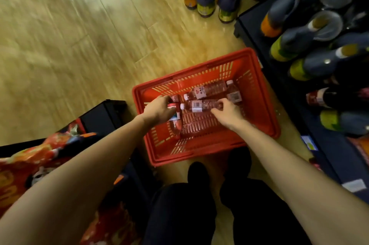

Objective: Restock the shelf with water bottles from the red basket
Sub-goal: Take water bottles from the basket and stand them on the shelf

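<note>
water bottles [207, 90]: lying flat in red basket [257, 93], floor bare left of it
left hand [159, 110]: fingers curled round one
right hand [227, 112]: pinching another
labels: barcode, text unreadable

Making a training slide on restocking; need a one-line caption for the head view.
Both hands reach into the red basket: left hand and right hand each grip a water bottle.

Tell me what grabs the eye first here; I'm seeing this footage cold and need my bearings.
The red basket on the wooden floor at centre stands out, with clear water bottles lying in it. Both hands reach in: the left hand grips one bottle at the basket's left, the right hand holds another bottle mid-basket. Dark bottles crowd the shelf on the right.
</note>
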Available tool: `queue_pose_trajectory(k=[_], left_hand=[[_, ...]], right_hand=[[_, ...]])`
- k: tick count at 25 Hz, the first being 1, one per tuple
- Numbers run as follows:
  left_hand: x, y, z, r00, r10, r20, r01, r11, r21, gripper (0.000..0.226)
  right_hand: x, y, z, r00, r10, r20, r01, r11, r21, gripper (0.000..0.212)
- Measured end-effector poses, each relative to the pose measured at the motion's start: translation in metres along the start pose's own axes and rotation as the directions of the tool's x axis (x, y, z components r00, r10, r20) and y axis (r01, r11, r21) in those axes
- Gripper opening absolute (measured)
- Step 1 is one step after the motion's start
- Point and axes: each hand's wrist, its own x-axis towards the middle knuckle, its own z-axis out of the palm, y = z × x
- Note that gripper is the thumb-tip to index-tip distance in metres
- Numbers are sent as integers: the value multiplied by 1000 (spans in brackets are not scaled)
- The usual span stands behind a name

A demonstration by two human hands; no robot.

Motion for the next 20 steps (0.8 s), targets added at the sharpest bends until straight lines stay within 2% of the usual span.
queue_pose_trajectory(k=[3, 6, 8, 10, 13, 15, 17, 20], left_hand=[[57, -20, 26, 999, 37, 13, -38, 989, 144, 47], [99, -39, 56, 997, 79, 12, -80, 979, 186, 52], [120, -52, 77, 991, 117, 61, -129, 959, 253, 60], [141, -66, 97, 979, 161, 123, -198, 896, 397, 71], [168, -78, 119, 947, 220, 233, -319, 713, 624, 79], [182, -81, 129, 929, 252, 270, -367, 537, 760, 81], [196, -87, 136, 903, 330, 275, -392, 373, 841, 81], [213, -98, 144, 881, 376, 288, -375, 180, 909, 83]], right_hand=[[60, 15, 22, 999, -36, 19, 37, 997, -63, 46], [107, 34, 48, 997, -67, 28, 71, 981, -183, 43], [130, 42, 62, 991, -124, 55, 134, 946, -295, 44], [154, 47, 74, 974, -188, 128, 226, 872, -435, 48], [182, 50, 91, 945, -254, 205, 326, 768, -551, 54], [188, 55, 104, 932, -311, 184, 356, 702, -617, 56], [191, 61, 112, 919, -366, 146, 365, 648, -668, 57], [190, 70, 117, 905, -391, 168, 359, 487, -797, 72]])
